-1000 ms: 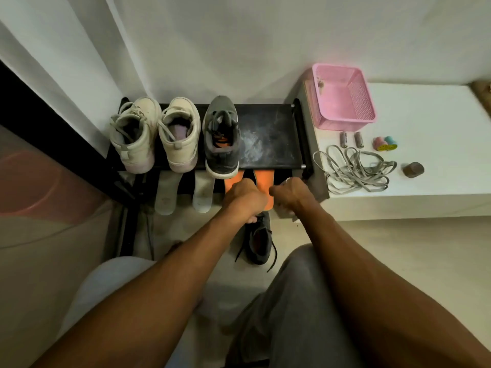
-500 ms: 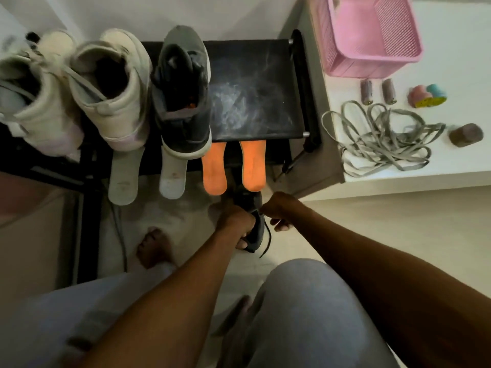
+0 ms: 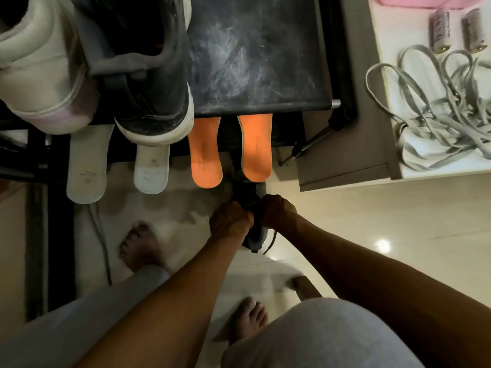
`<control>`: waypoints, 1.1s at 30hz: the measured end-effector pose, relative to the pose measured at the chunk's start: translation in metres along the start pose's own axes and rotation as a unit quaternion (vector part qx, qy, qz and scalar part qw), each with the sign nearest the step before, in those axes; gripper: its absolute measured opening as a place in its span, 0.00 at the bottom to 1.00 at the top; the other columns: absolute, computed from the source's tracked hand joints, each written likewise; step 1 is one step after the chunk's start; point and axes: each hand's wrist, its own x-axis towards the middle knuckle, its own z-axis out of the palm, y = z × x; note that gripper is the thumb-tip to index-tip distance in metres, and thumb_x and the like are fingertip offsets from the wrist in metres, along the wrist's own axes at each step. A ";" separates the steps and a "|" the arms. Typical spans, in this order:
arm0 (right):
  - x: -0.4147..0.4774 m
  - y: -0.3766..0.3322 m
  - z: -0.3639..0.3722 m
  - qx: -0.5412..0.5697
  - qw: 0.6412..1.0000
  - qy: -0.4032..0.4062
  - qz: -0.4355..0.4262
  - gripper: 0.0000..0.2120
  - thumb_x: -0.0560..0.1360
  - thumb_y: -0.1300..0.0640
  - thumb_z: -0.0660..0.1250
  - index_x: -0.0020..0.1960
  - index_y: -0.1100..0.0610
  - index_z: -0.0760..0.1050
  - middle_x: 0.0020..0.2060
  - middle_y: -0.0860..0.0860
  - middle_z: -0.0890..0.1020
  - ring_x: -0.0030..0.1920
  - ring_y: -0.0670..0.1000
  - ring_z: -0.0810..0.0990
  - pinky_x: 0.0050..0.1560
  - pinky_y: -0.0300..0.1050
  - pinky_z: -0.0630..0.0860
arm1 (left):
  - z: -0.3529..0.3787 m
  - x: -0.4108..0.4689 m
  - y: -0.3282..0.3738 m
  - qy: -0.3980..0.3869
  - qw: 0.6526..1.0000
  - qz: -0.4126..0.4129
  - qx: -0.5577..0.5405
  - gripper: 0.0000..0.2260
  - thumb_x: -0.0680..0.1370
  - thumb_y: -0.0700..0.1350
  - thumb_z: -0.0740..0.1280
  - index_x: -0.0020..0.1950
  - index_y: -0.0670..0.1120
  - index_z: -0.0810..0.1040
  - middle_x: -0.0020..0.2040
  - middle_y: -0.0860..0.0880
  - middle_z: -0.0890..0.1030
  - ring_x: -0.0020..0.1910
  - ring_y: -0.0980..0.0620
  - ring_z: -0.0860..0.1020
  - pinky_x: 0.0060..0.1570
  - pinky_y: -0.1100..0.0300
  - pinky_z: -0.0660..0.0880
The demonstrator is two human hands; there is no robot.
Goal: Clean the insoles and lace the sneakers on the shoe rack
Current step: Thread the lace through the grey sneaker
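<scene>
A dark grey sneaker [image 3: 253, 239] lies on the floor below the shoe rack [image 3: 255, 62], a loose black lace trailing from it. My left hand [image 3: 229, 221] grips its left side and my right hand [image 3: 277, 211] grips its right side; the hands hide most of the shoe. Two orange insoles [image 3: 206, 155] hang over the rack's front edge, with two white insoles [image 3: 86, 166] to their left. A matching dark grey sneaker [image 3: 148, 75] and a cream sneaker [image 3: 39, 65] stand on the rack. Grey laces [image 3: 435, 110] lie tangled on the white cabinet [image 3: 438, 168].
Two small cylinders [image 3: 442, 30] and the edge of a pink basket [image 3: 414, 1] sit on the cabinet at top right. My bare feet [image 3: 140, 245] and knees fill the floor below the hands. A cable [image 3: 102, 240] runs down the floor at left.
The view has dropped and closed in on the rack. Both hands went down from the orange insoles to the dark sneaker on the floor and now hold it on both sides.
</scene>
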 end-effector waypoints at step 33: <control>-0.324 -0.072 -0.216 0.013 0.976 -0.209 -0.054 0.16 0.79 0.53 0.55 0.36 0.55 0.74 0.25 0.47 0.69 0.25 0.47 0.68 0.26 0.36 0.62 | -0.285 -0.304 0.014 -0.055 0.988 0.135 0.053 0.18 0.79 0.58 0.62 0.50 0.43 0.78 0.44 0.43 0.81 0.36 0.46 0.83 0.35 0.58 0.81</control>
